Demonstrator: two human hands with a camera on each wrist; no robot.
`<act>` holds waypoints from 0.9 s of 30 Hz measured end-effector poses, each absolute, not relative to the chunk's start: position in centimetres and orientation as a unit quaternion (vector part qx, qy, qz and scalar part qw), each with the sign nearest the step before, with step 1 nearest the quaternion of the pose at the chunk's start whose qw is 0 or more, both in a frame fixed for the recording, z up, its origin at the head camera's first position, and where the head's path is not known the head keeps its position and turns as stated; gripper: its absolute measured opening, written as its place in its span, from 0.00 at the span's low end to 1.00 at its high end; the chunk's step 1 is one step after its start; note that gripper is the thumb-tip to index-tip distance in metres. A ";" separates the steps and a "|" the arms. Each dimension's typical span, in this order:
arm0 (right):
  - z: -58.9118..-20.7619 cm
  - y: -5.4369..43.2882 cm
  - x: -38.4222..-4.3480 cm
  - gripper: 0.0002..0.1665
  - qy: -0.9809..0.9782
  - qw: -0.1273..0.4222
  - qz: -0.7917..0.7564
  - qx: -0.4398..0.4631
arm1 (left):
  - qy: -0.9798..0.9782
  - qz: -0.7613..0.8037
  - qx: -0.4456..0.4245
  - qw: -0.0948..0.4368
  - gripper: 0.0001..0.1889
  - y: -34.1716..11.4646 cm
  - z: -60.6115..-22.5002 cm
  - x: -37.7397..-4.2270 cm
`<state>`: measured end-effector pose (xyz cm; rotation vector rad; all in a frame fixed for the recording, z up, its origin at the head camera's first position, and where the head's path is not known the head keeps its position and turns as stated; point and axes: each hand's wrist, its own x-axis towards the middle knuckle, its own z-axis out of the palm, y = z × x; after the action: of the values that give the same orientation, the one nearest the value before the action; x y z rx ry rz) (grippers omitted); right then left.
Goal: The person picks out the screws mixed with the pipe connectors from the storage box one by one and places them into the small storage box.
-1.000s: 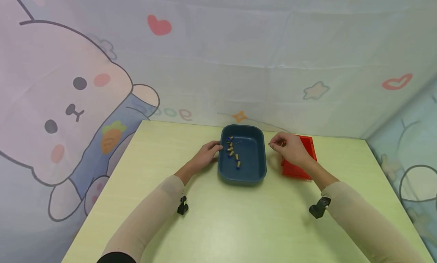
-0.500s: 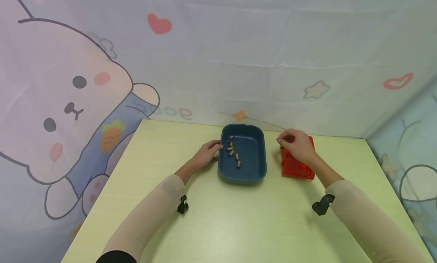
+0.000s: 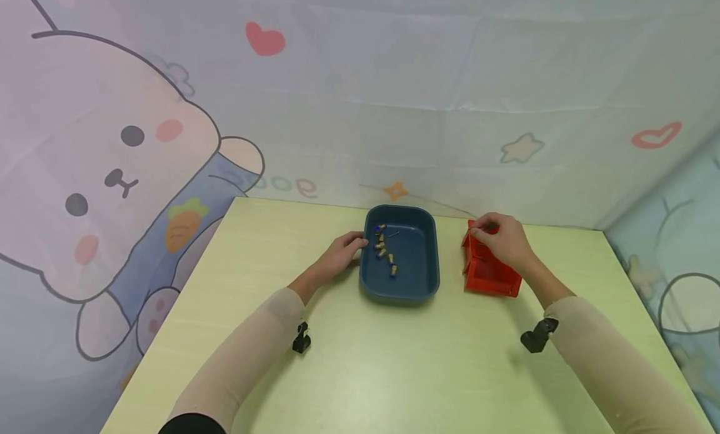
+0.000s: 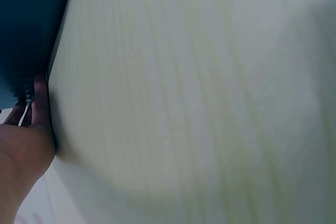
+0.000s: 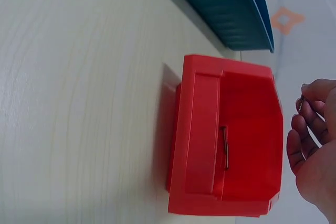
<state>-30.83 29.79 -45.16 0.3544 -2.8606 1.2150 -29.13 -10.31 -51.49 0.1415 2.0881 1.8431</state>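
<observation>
In the head view my left hand (image 3: 340, 251) grips the left side of a dark blue tray (image 3: 424, 284), its thumb over the rim. The left wrist view shows its fingers (image 4: 40, 95) against the tray's outer wall. Several brass fittings (image 3: 382, 253) with blue ends lie along the tray's left side, with one thin screw (image 3: 394, 234) nearby. My right hand (image 3: 504, 240) is over the far part of a red parts bin (image 3: 492, 277). Between thumb and forefinger it pinches a small screw (image 5: 301, 104). Thin dark screws (image 5: 226, 148) lie inside the bin.
Both containers stand near the back edge of a pale wooden table (image 3: 360, 371), a narrow gap between them. Behind it hangs a printed cloth (image 3: 394, 77) with a cartoon bear. A small black device (image 3: 539, 335) sits at each wrist.
My right hand has moved right with the screw, from beside the tray to over the red bin. The left hand and the tray have stayed in place.
</observation>
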 end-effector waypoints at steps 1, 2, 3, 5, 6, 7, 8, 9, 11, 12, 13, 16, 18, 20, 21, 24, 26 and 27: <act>-45.2 29.9 -30.8 0.10 -0.916 0.006 0.387 0.110 | 0.737 0.651 0.050 0.175 0.26 -10.3 -51.5 -29.1; -45.2 30.1 -30.9 0.10 -0.916 0.006 0.386 0.108 | 0.737 0.651 0.050 0.175 0.26 -10.3 -51.5 -29.1; -45.2 30.2 -30.9 0.09 -0.917 0.007 0.386 0.105 | 0.737 0.651 0.051 0.175 0.26 -10.3 -51.5 -29.1; -45.3 30.4 -30.9 0.09 -0.917 0.009 0.385 0.105 | 0.738 0.649 0.051 0.175 0.26 -10.4 -51.5 -29.0; -45.3 30.4 -30.9 0.09 -0.917 0.011 0.385 0.106 | 0.738 0.649 0.051 0.176 0.26 -10.4 -51.5 -29.1; -45.3 30.6 -30.9 0.09 -0.917 0.013 0.384 0.105 | 0.738 0.649 0.052 0.176 0.26 -10.4 -51.5 -29.1; -45.3 30.6 -30.9 0.10 -0.917 0.015 0.384 0.105 | 0.739 0.648 0.052 0.176 0.26 -10.4 -51.5 -29.1; -45.3 30.8 -30.9 0.10 -0.918 0.016 0.383 0.105 | 0.740 0.647 0.052 0.176 0.26 -10.4 -51.5 -29.1; -45.4 31.0 -30.9 0.10 -0.918 0.015 0.383 0.102 | 0.741 0.646 0.052 0.175 0.26 -10.3 -51.4 -29.1; -45.4 31.1 -30.9 0.10 -0.919 0.013 0.382 0.100 | 0.742 0.646 0.053 0.174 0.26 -10.3 -51.5 -29.1; -45.4 31.2 -30.9 0.10 -0.919 0.011 0.383 0.097 | 0.742 0.645 0.054 0.174 0.25 -10.3 -51.5 -29.1; -45.5 31.5 -31.0 0.11 -0.919 0.007 0.383 0.094 | 0.742 0.646 0.054 0.174 0.26 -10.3 -51.5 -29.1; -45.5 31.6 -31.0 0.11 -0.919 0.007 0.383 0.092 | 0.740 0.647 0.055 0.174 0.26 -10.3 -51.5 -29.1; -45.5 31.8 -31.0 0.11 -0.920 0.009 0.382 0.092 | 0.739 0.648 0.055 0.176 0.26 -10.3 -51.5 -29.1; -45.5 31.8 -31.1 0.11 -0.920 0.010 0.382 0.092 | 0.739 0.648 0.055 0.176 0.26 -10.3 -51.5 -29.1; -45.6 32.0 -31.1 0.11 -0.919 0.014 0.383 0.091 | 0.739 0.648 0.054 0.176 0.26 -10.3 -51.4 -29.1; -45.7 32.0 -31.1 0.11 -0.920 0.016 0.381 0.090 | 0.740 0.647 0.053 0.176 0.26 -10.3 -51.4 -29.1; -45.7 32.0 -31.1 0.11 -0.920 0.016 0.381 0.089 | 0.740 0.647 0.053 0.175 0.26 -10.3 -51.4 -29.1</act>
<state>-31.07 31.99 -45.67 0.2781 -2.8623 1.1852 -29.08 -10.33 -51.45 0.1489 2.0962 1.8343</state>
